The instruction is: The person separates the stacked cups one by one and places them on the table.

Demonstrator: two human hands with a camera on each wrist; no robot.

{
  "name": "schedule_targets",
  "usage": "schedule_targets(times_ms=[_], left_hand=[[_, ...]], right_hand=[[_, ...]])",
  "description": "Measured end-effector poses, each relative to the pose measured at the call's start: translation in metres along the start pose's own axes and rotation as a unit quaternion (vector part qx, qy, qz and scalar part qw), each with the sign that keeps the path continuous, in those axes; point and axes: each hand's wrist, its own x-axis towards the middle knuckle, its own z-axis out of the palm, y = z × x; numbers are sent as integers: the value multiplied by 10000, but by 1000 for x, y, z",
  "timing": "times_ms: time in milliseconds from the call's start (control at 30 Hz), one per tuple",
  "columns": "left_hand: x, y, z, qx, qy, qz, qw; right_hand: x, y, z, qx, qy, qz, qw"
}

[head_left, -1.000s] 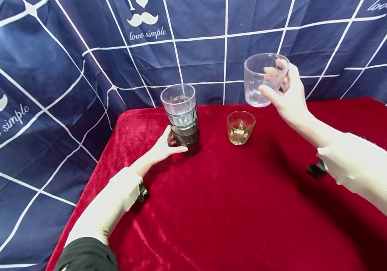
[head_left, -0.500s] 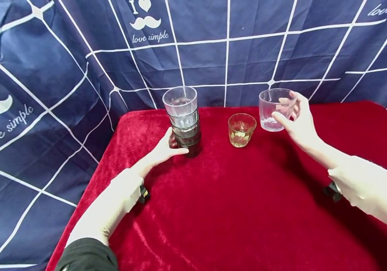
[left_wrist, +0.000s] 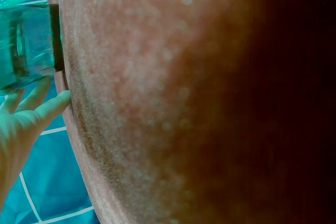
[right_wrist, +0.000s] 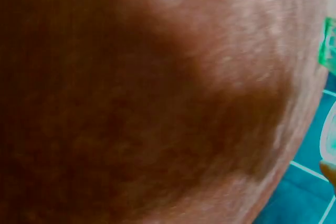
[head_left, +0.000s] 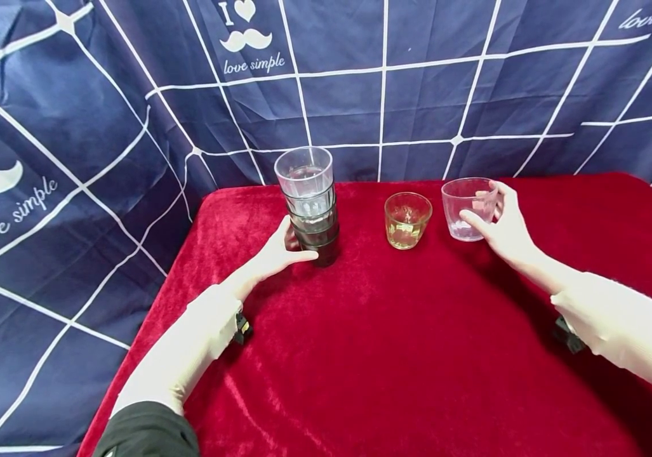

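A tall stack of nested cups point(head_left: 311, 203), clear at the top and dark grey below, stands on the left of the red cloth. My left hand point(head_left: 280, 251) lies against its lower part, thumb straight along the front and fingers partly hidden behind; the left wrist view shows the straight fingers beside a cup point(left_wrist: 26, 45). With thumb and fingers my right hand point(head_left: 505, 225) grips a clear cup point(head_left: 457, 212) by its right side. That cup is upright, its base right at the cloth. Left of it a yellowish glass point(head_left: 407, 222) stands alone.
A red velvet cloth point(head_left: 394, 355) covers the table. Behind and to the left hangs a dark blue curtain point(head_left: 417, 95) with white lines, close to the table's back edge. The right wrist view is mostly dark cloth, with part of a cup point(right_wrist: 329, 135) at its right edge.
My right hand has lowered the clear cup from up in front of the curtain, moving it slightly right, down beside the yellowish glass. The left hand and the stack keep their place.
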Motion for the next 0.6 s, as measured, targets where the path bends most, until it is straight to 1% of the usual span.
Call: schedule_targets(times_ms=[100,167,267,400,500,600], left_hand=[[0,0,0,-8,13,10,10000],[0,0,0,-2,30,19,10000],[0,0,0,5,38,27,10000],[0,1,0,13,15,-41,10000],[0,1,0,8,4,-92,10000],[0,0,0,-52,5,-69,10000]], right_hand=[[-2,8,-1,-212,-149,95,9996],[-1,11,0,-261,-265,181,9991],[0,16,1,-255,-371,292,9986],[2,21,3,-288,-460,365,9979],[1,24,3,-268,-526,383,9975],[-1,26,3,-234,-578,380,9973]])
